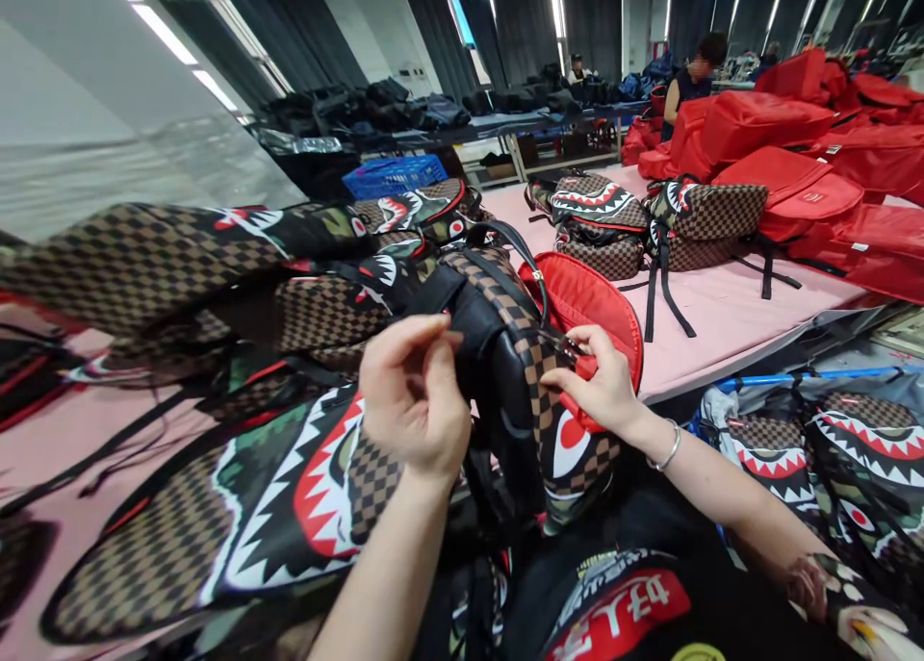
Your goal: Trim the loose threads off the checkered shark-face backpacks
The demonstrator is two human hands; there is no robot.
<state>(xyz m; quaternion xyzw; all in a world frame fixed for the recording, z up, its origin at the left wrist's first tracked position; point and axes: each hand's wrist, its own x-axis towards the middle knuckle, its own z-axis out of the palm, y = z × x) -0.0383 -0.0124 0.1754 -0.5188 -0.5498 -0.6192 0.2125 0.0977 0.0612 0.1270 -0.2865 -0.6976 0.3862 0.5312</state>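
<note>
Upright in front of me stands a brown-checkered backpack (pixel 498 286) with black straps and a printed eye on its side. Its red-lined top flap (pixel 577 295) hangs open to the right. My right hand (pixel 603 382) pinches the backpack's edge near the zipper, thumb against the checkered side. Left of the shoulder straps, my left hand (pixel 415 396) is raised with fingers curled and tips together; I cannot make out whether something small is in them. Below it lies a flat shark-mouth panel (pixel 289 497) with checkered and camouflage areas.
More shark-print backpacks (pixel 596 209) lie on the pink table (pixel 707 305), several piled at left. Red bags (pixel 772 151) are heaped at the right. A blue crate (pixel 396 174) sits behind. At lower right a bin holds shark-print bags (pixel 859 449). A person (pixel 689 84) stands farther back.
</note>
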